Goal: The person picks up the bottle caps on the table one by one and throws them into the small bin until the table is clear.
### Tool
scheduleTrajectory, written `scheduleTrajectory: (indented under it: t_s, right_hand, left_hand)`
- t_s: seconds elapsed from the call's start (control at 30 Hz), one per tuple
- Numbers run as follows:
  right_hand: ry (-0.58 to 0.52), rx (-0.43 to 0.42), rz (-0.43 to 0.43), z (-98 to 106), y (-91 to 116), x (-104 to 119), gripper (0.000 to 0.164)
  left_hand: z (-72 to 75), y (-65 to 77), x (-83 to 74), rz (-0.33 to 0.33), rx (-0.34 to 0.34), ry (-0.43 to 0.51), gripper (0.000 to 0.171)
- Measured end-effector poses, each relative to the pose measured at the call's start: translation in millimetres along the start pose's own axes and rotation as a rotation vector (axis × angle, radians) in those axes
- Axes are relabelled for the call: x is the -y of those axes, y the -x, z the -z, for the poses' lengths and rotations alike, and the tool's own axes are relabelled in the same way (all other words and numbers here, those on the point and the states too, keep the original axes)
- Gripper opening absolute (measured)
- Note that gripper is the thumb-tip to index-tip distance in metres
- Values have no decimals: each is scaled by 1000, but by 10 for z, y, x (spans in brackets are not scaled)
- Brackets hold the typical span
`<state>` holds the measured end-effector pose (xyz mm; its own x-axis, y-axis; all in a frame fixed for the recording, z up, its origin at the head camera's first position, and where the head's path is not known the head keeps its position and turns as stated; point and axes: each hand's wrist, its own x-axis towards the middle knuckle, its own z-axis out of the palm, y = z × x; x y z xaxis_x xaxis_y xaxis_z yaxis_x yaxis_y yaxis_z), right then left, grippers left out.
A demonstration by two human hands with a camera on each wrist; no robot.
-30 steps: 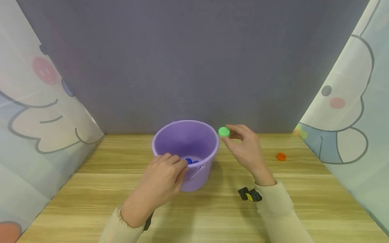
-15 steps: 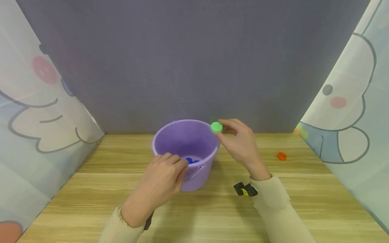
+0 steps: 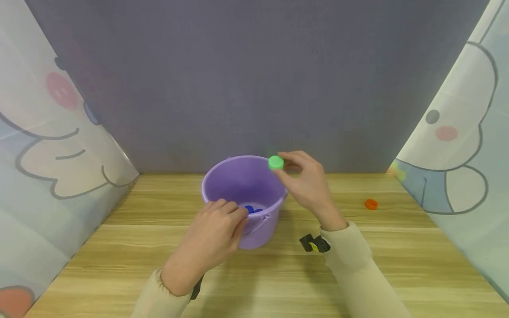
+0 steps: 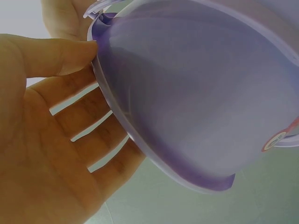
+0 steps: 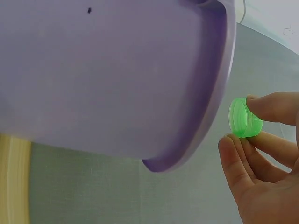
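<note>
A purple bucket (image 3: 260,227) stands upright on the table. My left hand (image 3: 210,229) grips its near-left rim, fingers hooked over the edge; in the left wrist view the thumb (image 4: 70,56) lies on the outer wall. My right hand (image 3: 306,181) pinches a bright green bottle cap (image 3: 276,162) between thumb and fingers, held up over the bucket's far-right rim. The right wrist view shows this cap's hollow open side, just past the rim. Inside the bucket, blue caps (image 3: 249,209) lie on the bottom, partly hidden by the near rim and my left fingers.
An orange cap (image 3: 371,204) lies on the wood-grain table (image 3: 397,251) to the right. A dark grey panel (image 3: 254,79) rises behind the table. Cartoon-printed sheets line the left and right sides.
My right hand has moved left and slightly up with the green cap, from beside the bucket to over its rim. The left hand stays on the rim.
</note>
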<state>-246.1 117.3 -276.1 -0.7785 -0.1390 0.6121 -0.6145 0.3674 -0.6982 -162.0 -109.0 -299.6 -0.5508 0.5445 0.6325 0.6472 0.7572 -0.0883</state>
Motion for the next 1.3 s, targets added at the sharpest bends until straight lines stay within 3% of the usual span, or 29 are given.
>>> scheduleTrajectory:
  t_s: [0.43, 0.8, 1.3]
  right_hand:
    - [-5, 46, -62, -110, -58, 0, 41]
    - [-38, 44, -66, -249, -94, -25, 41]
    - [-25, 40, -72, -208, -75, -98, 44]
  left_hand:
    - [4, -12, -7, 4, 5, -5, 21]
    - [-10, -12, -2, -3, -3, -7, 21]
    - [-21, 6, 4, 2, -1, -14, 20]
